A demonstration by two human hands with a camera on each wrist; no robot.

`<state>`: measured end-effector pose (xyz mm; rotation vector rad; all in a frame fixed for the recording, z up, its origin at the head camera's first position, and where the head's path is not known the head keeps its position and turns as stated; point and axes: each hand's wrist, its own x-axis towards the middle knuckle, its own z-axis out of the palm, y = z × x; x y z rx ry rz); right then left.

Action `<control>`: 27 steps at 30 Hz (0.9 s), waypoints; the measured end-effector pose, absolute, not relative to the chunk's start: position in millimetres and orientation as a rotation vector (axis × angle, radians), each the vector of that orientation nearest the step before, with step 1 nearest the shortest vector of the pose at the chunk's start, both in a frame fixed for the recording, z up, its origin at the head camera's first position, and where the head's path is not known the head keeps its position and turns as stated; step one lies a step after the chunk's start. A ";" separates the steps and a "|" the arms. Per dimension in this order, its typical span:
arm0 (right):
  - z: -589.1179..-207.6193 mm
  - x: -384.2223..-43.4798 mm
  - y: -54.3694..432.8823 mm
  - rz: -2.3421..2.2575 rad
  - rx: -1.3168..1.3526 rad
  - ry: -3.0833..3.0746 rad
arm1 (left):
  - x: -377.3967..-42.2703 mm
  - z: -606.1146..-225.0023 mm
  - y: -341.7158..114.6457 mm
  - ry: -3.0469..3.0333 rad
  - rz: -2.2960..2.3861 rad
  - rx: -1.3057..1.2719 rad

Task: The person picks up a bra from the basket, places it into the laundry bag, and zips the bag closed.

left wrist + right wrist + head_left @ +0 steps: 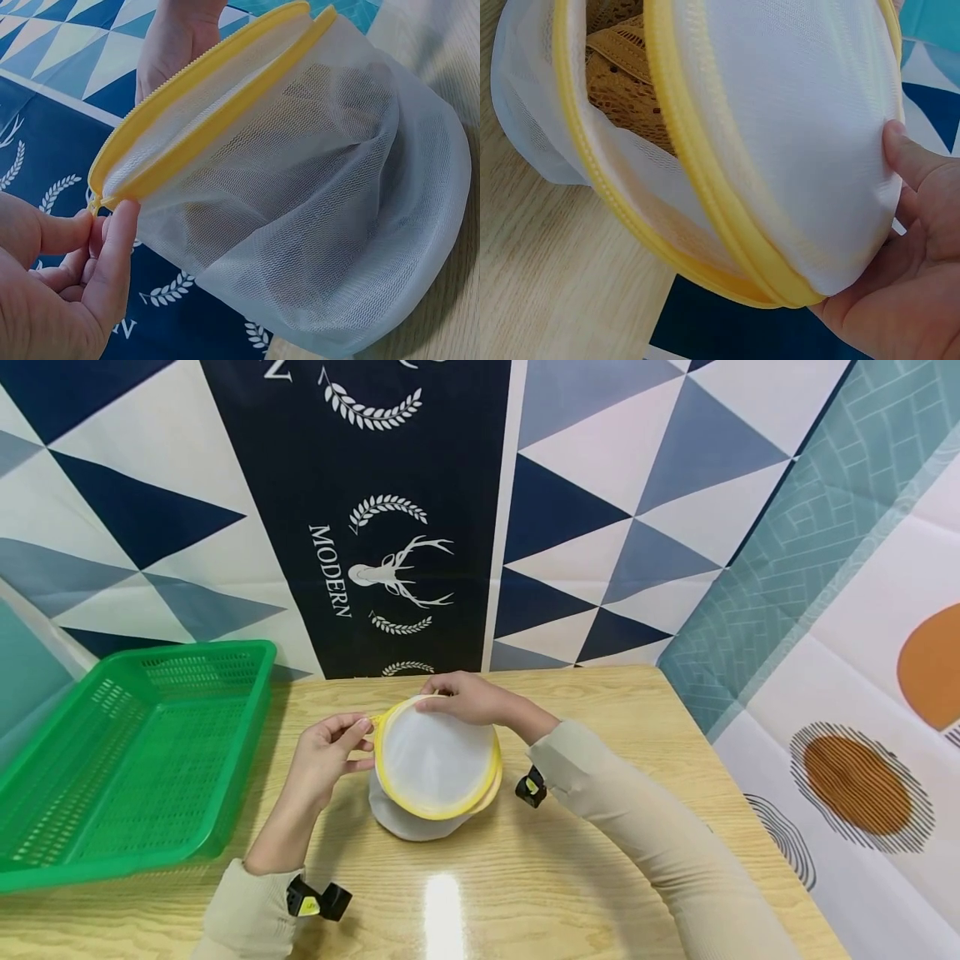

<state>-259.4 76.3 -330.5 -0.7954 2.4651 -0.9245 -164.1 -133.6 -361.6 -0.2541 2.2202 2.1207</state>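
Note:
A white mesh laundry bag (438, 762) with a round lid and yellow zipper edging (217, 112) sits on the wooden table, its body bulging below the rim. Through the gap between lid and rim, a brown lace garment (622, 79) shows inside; the mesh veils the rest of it. At the bag's left edge, my left hand (330, 752) pinches the yellow zipper pull (95, 204) between thumb and fingers. My right hand (472, 697) grips the lid's far edge, the thumb on its white top and the fingers underneath.
On the left of the table (585, 877) stands a green plastic basket (247, 735) with slotted sides. A patterned cloth wall (405, 643) rises right behind the table's back edge, and another patterned cloth hangs to the right.

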 end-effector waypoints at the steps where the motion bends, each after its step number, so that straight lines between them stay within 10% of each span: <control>1: -331.1 -259.8 76.6 -0.931 -0.789 2.459 | -164.2 -361.9 -133.5 2.221 2.117 -0.254; 27: -332.7 -259.0 78.0 -1.047 -0.718 2.431 | -161.0 -364.4 -135.6 2.230 2.105 -0.250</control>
